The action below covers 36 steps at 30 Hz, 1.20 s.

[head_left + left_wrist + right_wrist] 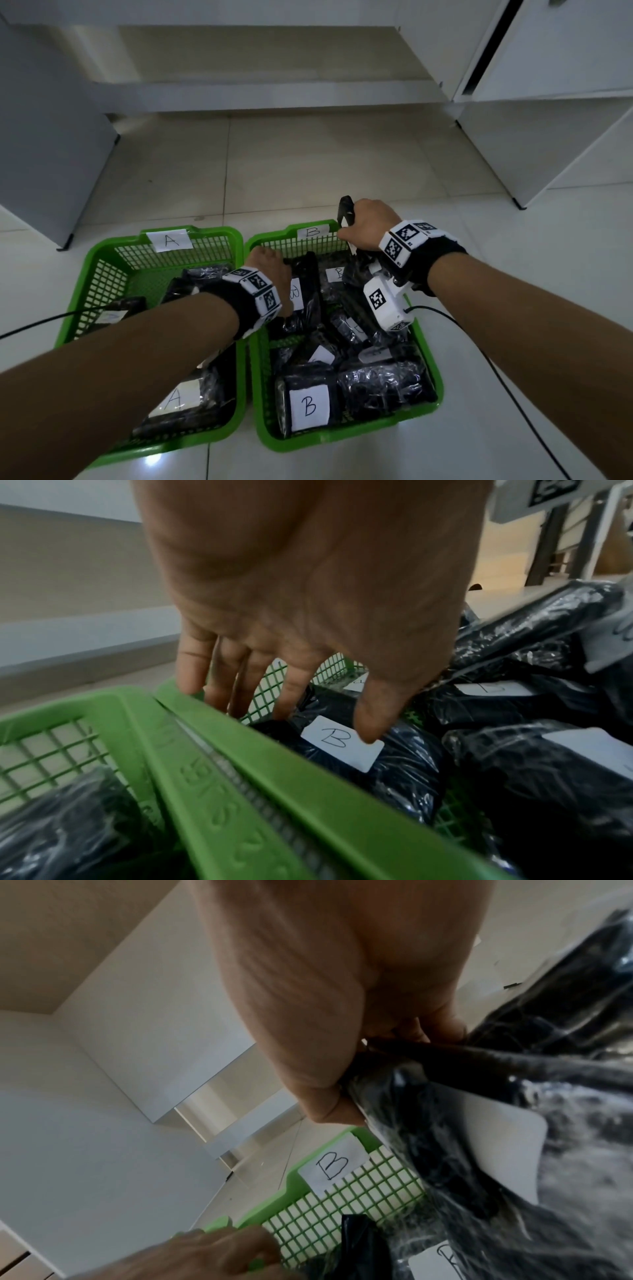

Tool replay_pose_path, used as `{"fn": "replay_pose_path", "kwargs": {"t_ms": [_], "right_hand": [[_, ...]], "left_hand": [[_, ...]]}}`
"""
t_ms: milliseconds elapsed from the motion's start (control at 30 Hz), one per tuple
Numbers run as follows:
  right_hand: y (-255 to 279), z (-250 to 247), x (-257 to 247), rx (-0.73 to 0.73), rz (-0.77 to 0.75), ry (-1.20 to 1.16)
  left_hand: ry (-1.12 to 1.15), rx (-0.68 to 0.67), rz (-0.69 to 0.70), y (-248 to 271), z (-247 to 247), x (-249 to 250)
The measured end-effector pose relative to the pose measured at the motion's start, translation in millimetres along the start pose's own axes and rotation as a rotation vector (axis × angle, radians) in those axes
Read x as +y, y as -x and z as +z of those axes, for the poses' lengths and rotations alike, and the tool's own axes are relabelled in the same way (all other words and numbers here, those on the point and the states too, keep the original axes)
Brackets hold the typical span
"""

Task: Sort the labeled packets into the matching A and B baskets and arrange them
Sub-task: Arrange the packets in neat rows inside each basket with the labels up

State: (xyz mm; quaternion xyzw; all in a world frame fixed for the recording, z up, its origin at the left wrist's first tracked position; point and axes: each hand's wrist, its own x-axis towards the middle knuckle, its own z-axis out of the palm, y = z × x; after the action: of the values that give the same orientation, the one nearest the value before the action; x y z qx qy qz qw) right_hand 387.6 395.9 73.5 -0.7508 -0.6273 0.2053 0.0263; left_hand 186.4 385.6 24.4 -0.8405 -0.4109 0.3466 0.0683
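Head view: two green plastic mesh baskets sit side by side, rims touching, on the pale tiled floor (308,164). Left green basket with a white paper "A" tag (99,274) holds several black plastic-wrapped packets, one near the front bearing a white "A" label (178,399). Right green basket with a white "B" tag (428,363) is crowded with black wrapped packets; the front one carries a large white "B" label (310,406). Left hand (270,263) reaches across into the B basket's far left corner, resting on a black wrapped packet with a small "B" label (301,294). Right hand (368,228) is at the B basket's far right rim, its grip closed round the upper end of a black wrapped packet held on end (346,209), which sticks up above the rim. Both wrists wear black bands with black-and-white marker blocks; thin black cables trail off over the floor. White cabinets stand behind. Left wrist view: left hand (308,588) hangs with fingers loosely extended, grip released; fingertips (368,723) touch the small-label packet (394,764) at its label edge, other fingers down by the mesh wall. The two basket rims (274,791) run diagonally, pressed together. Right wrist view: right hand (325,1001) pinches the held packet (428,1137) between thumb and curled fingers; a white label on it faces away, letter unreadable. The B tag (334,1164) shows on the mesh wall below.
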Motion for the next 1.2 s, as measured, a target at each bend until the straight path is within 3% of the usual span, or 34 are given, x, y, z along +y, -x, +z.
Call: {"fn": "replay_pose_path", "kwargs": {"t_ms": [267,367,433,533,567,633,767,933,1200], "right_hand": [[-4.1,3.4,7.6,0.026,0.025,-0.021],[-4.7,4.1,9.8,0.039,0.038,-0.03],[-4.7,4.9,10.4,0.051,0.043,-0.025],[-5.5,6.4,10.7,0.069,0.045,-0.032],[-5.9,6.5,10.2,0.078,0.039,-0.034],[-6.5,6.0,9.6,0.106,0.034,-0.043],[-9.3,4.3,10.9,0.161,0.036,-0.06],[-9.1,6.7,16.0,0.2,0.048,-0.095],[-5.0,-7.6,18.4,0.266,0.09,-0.351]], "left_hand": [[-0.089,-0.001,-0.025,-12.9,8.7,2.9],[0.072,0.173,-0.039,-12.8,-9.7,-9.6],[0.108,0.245,-0.134,-15.7,-24.2,-26.9],[0.223,0.069,-0.37,-20.5,-25.3,-58.7],[0.264,0.027,-0.377,-23.3,-19.9,-65.5],[0.26,0.03,-0.276,-25.0,-10.9,-68.2],[0.213,0.043,-0.258,-33.0,-8.2,-60.0],[0.137,-0.033,-0.204,-39.7,-9.4,-61.6],[0.288,0.151,-0.236,-44.4,-4.8,-65.8]]}}
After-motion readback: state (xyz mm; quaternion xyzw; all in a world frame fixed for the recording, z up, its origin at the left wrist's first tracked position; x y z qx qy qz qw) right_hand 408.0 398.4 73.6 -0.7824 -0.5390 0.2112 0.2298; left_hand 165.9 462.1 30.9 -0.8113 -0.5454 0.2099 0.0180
